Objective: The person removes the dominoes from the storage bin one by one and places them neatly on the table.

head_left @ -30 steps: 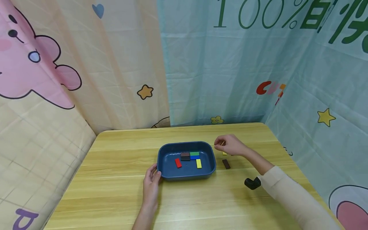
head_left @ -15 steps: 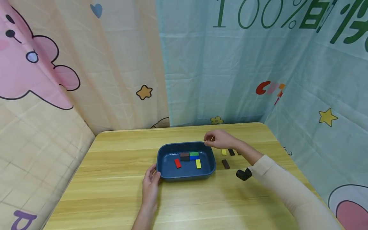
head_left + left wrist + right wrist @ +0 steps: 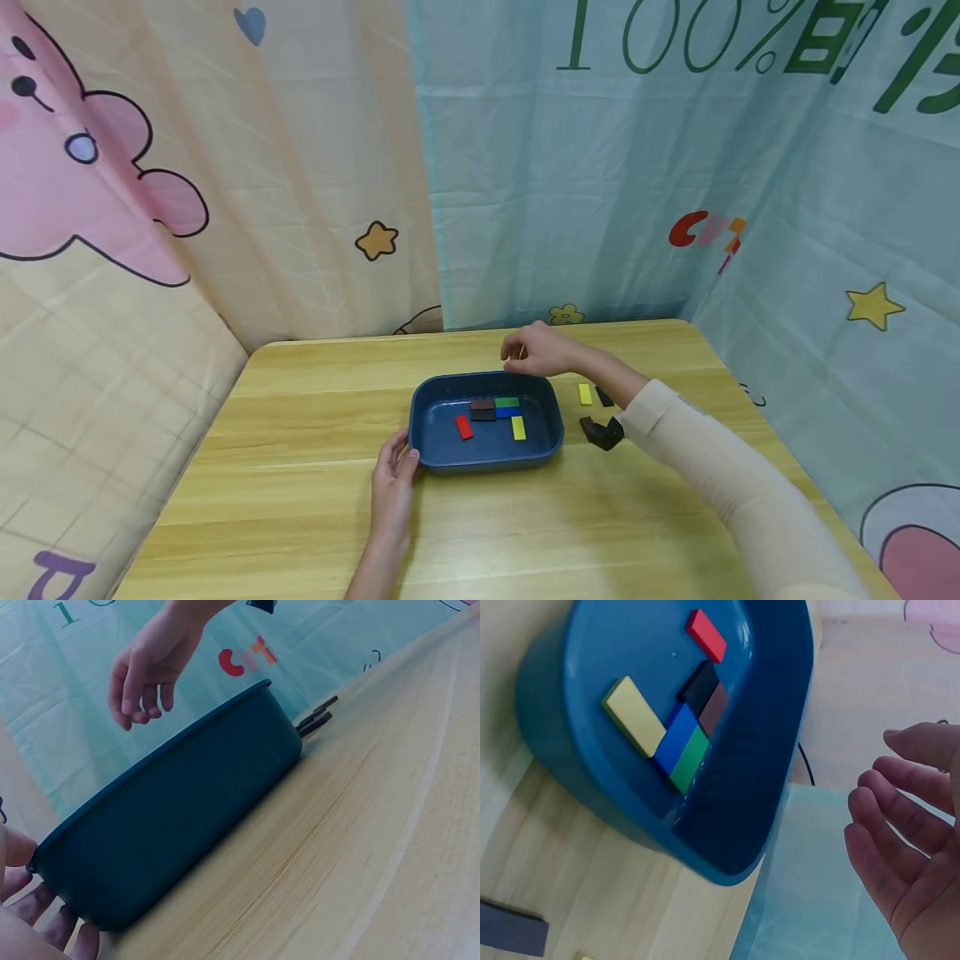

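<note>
My left hand point(image 3: 392, 485) grips the left end of a blue rectangular plastic basin point(image 3: 172, 795), thumb at the rim and fingers against the outer wall. Above the basin's back rim hovers my right hand point(image 3: 542, 350), its fingers loosely bent; nothing shows in them in the right wrist view. Inside the basin lie flat domino-like blocks: a red block point(image 3: 706, 635), a black block point(image 3: 698, 686), a brown block point(image 3: 714, 710), a blue block point(image 3: 676, 739), a green block point(image 3: 689, 760) and a yellow block point(image 3: 634, 716).
On the wooden table point(image 3: 300, 467), right of the basin, lie another yellow block point(image 3: 585, 394) and another black block point(image 3: 604, 396). The black wrist camera point(image 3: 606, 434) partly covers a dark brown block point(image 3: 587, 423). Printed curtains point(image 3: 540, 208) hang behind the table.
My right hand has moved left, from beside the loose blocks to above the basin's back rim. The left hand has stayed on the basin, and the blocks inside look the same.
</note>
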The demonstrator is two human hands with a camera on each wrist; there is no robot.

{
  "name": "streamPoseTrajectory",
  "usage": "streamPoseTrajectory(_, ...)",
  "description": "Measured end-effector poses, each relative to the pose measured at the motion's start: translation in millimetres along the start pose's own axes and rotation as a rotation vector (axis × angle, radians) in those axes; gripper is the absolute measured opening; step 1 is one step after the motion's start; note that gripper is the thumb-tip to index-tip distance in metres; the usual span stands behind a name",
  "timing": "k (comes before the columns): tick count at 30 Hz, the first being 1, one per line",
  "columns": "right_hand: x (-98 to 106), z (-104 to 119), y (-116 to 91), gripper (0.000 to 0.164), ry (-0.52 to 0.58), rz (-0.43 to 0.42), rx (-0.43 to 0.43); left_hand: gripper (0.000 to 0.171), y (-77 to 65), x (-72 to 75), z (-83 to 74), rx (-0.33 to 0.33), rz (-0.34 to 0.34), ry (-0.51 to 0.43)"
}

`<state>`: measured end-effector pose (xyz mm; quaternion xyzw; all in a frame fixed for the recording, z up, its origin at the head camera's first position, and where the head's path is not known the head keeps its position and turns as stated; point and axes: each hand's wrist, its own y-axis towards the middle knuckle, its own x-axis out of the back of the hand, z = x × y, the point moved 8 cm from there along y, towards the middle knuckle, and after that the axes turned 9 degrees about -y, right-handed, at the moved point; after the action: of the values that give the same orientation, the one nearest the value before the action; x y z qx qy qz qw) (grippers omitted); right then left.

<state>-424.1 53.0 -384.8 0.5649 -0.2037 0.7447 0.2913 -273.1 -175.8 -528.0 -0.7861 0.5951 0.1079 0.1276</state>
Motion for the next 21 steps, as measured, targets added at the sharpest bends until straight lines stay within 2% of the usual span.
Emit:
streamPoseTrajectory(14, -15.4, 25.8, 39.4, 0.016, -0.061, 0.077, 0.079, 0.043, -1.0, 2.2, 0.5, -0.025, -0.011, -0.003)
streamPoseTrajectory(21, -32.1, 36.2, 53.4, 0.021, -0.083, 0.164, 0.096, 0.043, -0.6, -0.7, -2.5, -0.033, -0.016, 0.008)
